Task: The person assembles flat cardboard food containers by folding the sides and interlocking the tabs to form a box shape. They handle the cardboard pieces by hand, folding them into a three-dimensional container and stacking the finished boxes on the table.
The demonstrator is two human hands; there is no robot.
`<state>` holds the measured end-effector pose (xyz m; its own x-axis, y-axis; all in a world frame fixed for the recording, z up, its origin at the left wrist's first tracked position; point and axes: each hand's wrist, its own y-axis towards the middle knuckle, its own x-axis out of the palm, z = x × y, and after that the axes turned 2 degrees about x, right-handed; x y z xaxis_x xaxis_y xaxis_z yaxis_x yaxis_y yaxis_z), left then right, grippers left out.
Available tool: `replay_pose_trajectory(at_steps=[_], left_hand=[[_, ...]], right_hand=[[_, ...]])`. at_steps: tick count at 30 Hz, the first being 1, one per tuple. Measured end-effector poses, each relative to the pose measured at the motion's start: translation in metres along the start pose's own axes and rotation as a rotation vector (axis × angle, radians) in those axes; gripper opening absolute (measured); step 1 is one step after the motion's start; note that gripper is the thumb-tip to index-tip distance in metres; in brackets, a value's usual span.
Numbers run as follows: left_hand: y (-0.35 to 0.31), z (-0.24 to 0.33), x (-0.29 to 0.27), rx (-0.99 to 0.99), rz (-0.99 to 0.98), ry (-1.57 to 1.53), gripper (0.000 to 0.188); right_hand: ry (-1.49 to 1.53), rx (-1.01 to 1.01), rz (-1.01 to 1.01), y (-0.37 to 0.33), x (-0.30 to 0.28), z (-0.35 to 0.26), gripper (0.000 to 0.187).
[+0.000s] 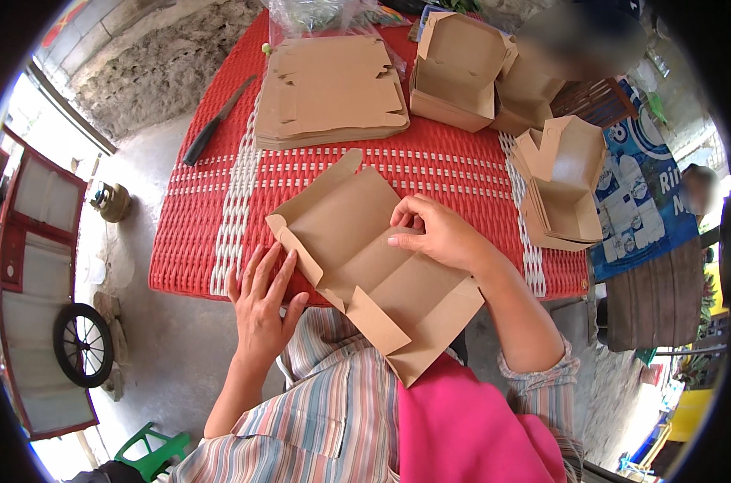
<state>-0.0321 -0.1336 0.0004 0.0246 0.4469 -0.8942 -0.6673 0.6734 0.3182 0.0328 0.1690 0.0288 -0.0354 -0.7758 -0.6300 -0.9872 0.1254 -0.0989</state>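
Note:
A brown cardboard box blank (369, 221), partly folded, lies at an angle over the near edge of the table, its lower corner reaching toward my lap. Some of its side flaps stand up along the left. My left hand (265, 282) is beside those flaps, fingers stretched out and spread, with the fingertips at the cardboard's left edge. Over the far right edge of the blank is my right hand (430, 232), its fingers curled and the thumb against the cardboard, pinching that edge. Part of the right edge is hidden under this hand and wrist.
Flat box blanks (329, 88) are stacked at the far side of the red and white woven table (196, 233). A dark-handled knife (219, 121) lies left of them. Folded open boxes (454, 80) stand far right, with more nested boxes (567, 189) at the right edge.

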Motion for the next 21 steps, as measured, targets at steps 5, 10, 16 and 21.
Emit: replay_pose_trajectory(at_steps=[5,10,16,21], left_hand=[[0.002,0.004,0.002,-0.009,-0.012,-0.014,0.056],[0.004,0.016,0.005,-0.045,0.004,-0.173,0.062],[0.017,0.019,0.005,-0.100,0.018,-0.341,0.062],[0.023,0.010,0.003,-0.049,0.203,-0.506,0.057]], right_hand=[[-0.163,-0.088,0.249,0.000,0.006,0.010,0.060],[0.030,0.034,0.027,0.012,-0.009,0.017,0.054],[0.586,0.297,-0.004,0.009,-0.020,0.002,0.040],[0.709,0.068,0.193,-0.001,-0.017,0.018,0.039]])
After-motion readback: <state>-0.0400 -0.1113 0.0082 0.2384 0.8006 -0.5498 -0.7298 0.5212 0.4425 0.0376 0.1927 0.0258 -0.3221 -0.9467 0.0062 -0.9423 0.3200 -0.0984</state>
